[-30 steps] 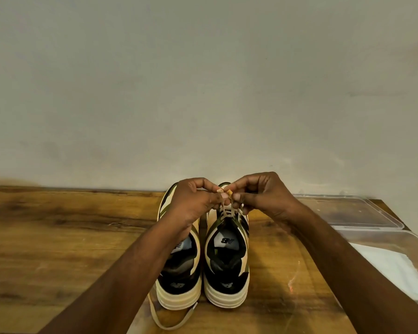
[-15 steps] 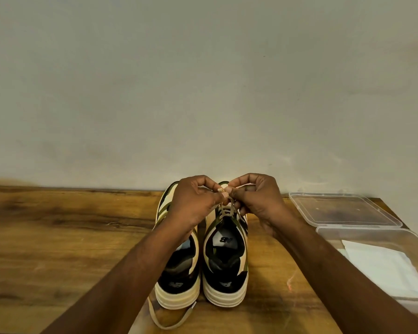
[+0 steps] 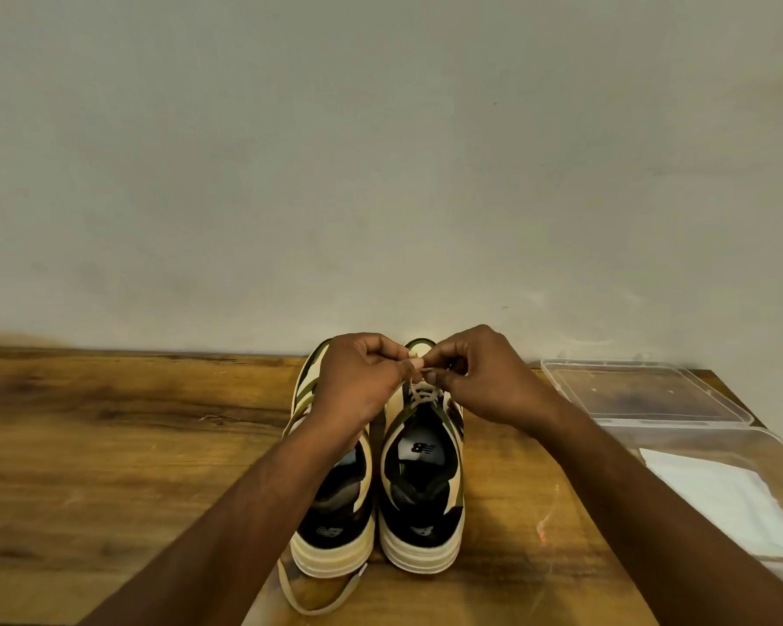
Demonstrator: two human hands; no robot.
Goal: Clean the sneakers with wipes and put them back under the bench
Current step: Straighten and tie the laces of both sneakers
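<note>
Two cream, olive and black sneakers stand side by side on the wooden surface (image 3: 109, 445), heels toward me. My left hand (image 3: 358, 386) and my right hand (image 3: 484, 377) meet above the right sneaker (image 3: 421, 490), each pinching its cream lace (image 3: 419, 390) near the top eyelets. My left forearm crosses over the left sneaker (image 3: 335, 526) and hides much of it. A loose lace (image 3: 317, 603) from the left sneaker loops on the wood near the front edge. White wipes (image 3: 719, 503) lie in a clear plastic box (image 3: 778, 449) at the right.
The box's clear lid (image 3: 643, 390) lies flat behind the box, near the wall. A plain grey wall (image 3: 380, 173) rises right behind the sneakers' toes. The wooden surface stretches far to the left.
Both hands have stayed at the right sneaker's lace, with the fingers shifting slightly as they work it. The sneakers and the box have not moved.
</note>
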